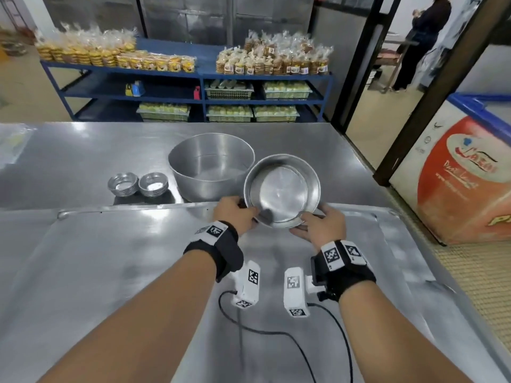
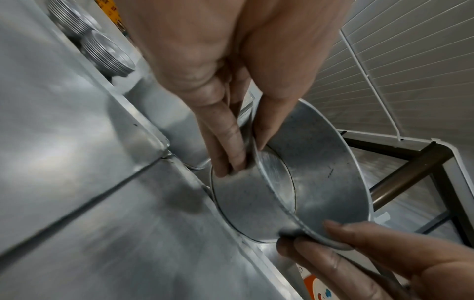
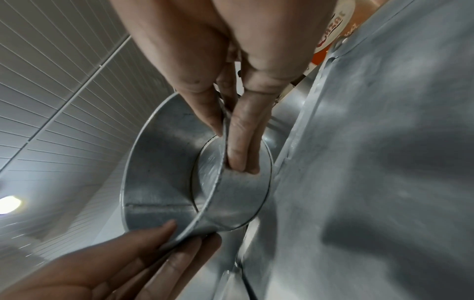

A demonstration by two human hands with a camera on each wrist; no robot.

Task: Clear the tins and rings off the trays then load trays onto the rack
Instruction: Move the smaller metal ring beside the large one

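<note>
Fingers (image 2: 231,142) of the left hand (image 1: 235,214) are pinched over the near-left rim of a round, straight-walled, dull-silver metal cake tin (image 1: 282,189), thumb inside the wall and fingertips outside; fingers (image 3: 241,142) of the right hand (image 1: 322,226) are pinched likewise over the near-right rim. Both hands are thus closed on the same tin, which is held tilted, its mouth turned toward the wearer, above the far edge of the large flat steel tray (image 1: 110,272).

In descending size: the stainless steel table (image 1: 83,150) carries the tray at its near side; behind the tray edge a large round aluminium mixing bowl (image 1: 211,167) stands just beside and partly behind the tin; to its left two stacks of small fluted metal tart tins (image 1: 137,184) sit side by side on the table, off the tray.

The step in hand is judged to be the removal of the tin from the tray. It is best done with both pinches kept level and opposed, so that the thin wall is not bent, and with the tin carried clear of the tray lip before it is set down on the table beyond, near the bowl. A loose base disc appears seated in the tin; further tilting should be avoided lest it slide out.
</note>
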